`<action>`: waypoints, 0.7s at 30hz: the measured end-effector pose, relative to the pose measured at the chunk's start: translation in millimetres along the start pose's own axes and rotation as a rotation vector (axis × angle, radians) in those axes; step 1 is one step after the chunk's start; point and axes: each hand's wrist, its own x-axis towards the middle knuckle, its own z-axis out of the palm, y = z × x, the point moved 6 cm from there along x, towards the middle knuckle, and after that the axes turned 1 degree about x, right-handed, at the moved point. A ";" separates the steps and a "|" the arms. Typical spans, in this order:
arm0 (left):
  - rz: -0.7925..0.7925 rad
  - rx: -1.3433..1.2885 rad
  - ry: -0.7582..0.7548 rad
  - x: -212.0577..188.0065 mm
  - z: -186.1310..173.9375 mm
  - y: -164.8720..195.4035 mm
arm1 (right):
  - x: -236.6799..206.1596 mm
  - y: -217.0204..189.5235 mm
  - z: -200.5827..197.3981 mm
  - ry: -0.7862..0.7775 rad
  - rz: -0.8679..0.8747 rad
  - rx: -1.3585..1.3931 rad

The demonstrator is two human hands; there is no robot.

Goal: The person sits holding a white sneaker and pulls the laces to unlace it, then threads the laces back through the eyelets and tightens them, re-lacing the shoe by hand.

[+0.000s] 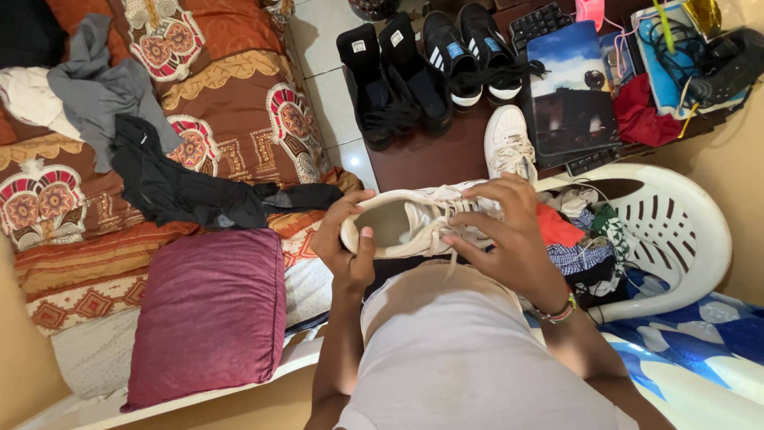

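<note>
I hold a white lace-up sneaker (414,224) in front of my chest, its opening turned up toward me. My left hand (344,240) grips its heel, thumb over the rim. My right hand (505,229) lies over the laces and tongue, fingers curled around the front part. The matching white sneaker (508,143) stands on the dark wooden surface (434,155) just beyond.
A bed with a patterned brown cover (231,103) holds grey, white and black clothes and a maroon pillow (208,310). Black shoes (414,76) line the floor ahead. A white plastic chair (676,231) with piled clothes stands right, cables and a tablet beyond.
</note>
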 end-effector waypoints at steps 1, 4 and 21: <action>0.001 0.002 -0.003 0.0 0.9 -0.1 | -0.6 0.5 2.8 0.005 -0.005 -0.020; 0.006 0.022 -0.013 -0.1 1.8 0.0 | -5.5 10.6 9.1 -0.081 0.099 0.048; 0.059 0.061 -0.069 6.8 8.7 6.8 | -13.3 30.0 12.4 -0.148 0.198 0.275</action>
